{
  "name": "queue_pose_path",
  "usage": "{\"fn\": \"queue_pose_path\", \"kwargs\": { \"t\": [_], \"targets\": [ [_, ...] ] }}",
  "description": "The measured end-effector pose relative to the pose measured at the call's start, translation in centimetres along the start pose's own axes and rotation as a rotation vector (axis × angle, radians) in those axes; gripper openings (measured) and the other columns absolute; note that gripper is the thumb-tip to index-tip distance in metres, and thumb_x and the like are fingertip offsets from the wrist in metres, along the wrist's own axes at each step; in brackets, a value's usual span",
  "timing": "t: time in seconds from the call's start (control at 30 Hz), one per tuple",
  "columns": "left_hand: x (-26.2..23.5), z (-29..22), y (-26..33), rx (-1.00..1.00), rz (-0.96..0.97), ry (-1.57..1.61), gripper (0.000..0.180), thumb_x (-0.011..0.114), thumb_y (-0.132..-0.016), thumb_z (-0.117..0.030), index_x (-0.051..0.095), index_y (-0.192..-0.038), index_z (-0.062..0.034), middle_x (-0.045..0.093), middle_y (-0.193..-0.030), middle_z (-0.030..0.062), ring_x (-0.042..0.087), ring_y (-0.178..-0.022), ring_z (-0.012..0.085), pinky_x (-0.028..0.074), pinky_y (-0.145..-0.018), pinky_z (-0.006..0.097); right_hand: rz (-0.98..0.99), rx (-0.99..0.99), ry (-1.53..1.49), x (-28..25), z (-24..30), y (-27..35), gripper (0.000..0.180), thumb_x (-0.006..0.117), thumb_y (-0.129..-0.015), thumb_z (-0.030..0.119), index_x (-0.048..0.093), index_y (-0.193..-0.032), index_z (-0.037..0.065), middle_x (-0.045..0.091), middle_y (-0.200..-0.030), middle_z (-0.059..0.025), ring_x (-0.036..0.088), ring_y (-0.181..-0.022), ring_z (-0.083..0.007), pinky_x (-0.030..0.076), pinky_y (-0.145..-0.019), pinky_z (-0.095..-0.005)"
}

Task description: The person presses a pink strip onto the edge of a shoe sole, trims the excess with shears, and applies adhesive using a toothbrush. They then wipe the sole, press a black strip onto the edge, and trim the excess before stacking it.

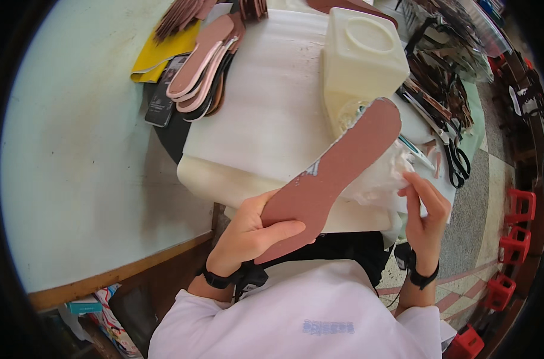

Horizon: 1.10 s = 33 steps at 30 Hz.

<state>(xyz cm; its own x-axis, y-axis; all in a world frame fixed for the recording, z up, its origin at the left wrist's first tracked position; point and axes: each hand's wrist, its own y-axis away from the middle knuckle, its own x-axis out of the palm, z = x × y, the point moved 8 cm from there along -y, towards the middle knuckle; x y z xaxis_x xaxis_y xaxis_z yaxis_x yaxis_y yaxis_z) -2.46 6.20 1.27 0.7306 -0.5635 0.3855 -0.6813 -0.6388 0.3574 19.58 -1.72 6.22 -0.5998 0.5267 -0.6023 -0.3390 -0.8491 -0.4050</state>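
My left hand [242,230] grips one end of a brownish-pink shoe insole [343,158], thumb on top and fingers underneath. The insole slants up to the right over the table edge. A whitish smear shows on its left edge near the middle, and its rim looks pale and ragged. To the right of the insole, my right hand [426,209] is raised with fingers bent and tips pinched together; whatever lies between them is too small to make out. Crumpled clear plastic [382,179] lies just beside those fingertips.
A cream plastic jug [367,54] with a cut opening lies beyond the insole. Scissors [457,161] and a teal-and-white tool [416,152] lie to the right. Stacked insoles [203,66], a yellow sheet [155,57] and a phone-like dark box [161,102] are far left. Red stools [517,245] stand on the floor.
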Motion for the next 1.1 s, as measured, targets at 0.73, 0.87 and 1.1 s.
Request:
{"fn": "queue_pose_path", "kwargs": {
  "t": [0.73,0.87,1.1],
  "targets": [
    [6.6,1.5,-3.6,0.441,-0.064,-0.461,0.016,0.062,-0.081,-0.003,0.055,-0.094,0.0029,0.061,-0.067,0.01,0.055,-0.057,0.0102,0.044,-0.055,0.024,0.166,0.002,-0.153,-1.1,4.3,0.1,0.016,0.067,-0.069,-0.004,0.057,-0.08,0.001,0.048,-0.06,-0.0054,0.051,-0.051,-0.0157,0.038,-0.046,-0.0233],
    [6.6,1.6,-3.6,0.498,-0.1,-0.356,0.015,0.061,-0.08,-0.001,0.055,-0.093,0.0025,0.062,-0.067,0.0112,0.056,-0.057,0.0119,0.045,-0.054,0.024,0.118,-0.081,-0.056,0.0,5.0,-0.2,0.022,0.069,-0.069,-0.002,0.056,-0.087,0.001,0.05,-0.073,-0.0072,0.054,-0.059,-0.0203,0.043,-0.048,-0.0279],
    [7.1,1.7,-3.2,0.429,-0.069,-0.482,0.028,0.054,-0.082,0.005,0.052,-0.111,0.0048,0.064,-0.096,0.0071,0.057,-0.087,0.0093,0.048,-0.075,0.025,-0.03,-0.063,-0.024,1.0,5.2,0.6,0.027,0.063,-0.066,-0.009,0.056,-0.092,-0.002,0.052,-0.09,-0.0146,0.057,-0.069,-0.0261,0.048,-0.057,-0.0321]
  ]
}}
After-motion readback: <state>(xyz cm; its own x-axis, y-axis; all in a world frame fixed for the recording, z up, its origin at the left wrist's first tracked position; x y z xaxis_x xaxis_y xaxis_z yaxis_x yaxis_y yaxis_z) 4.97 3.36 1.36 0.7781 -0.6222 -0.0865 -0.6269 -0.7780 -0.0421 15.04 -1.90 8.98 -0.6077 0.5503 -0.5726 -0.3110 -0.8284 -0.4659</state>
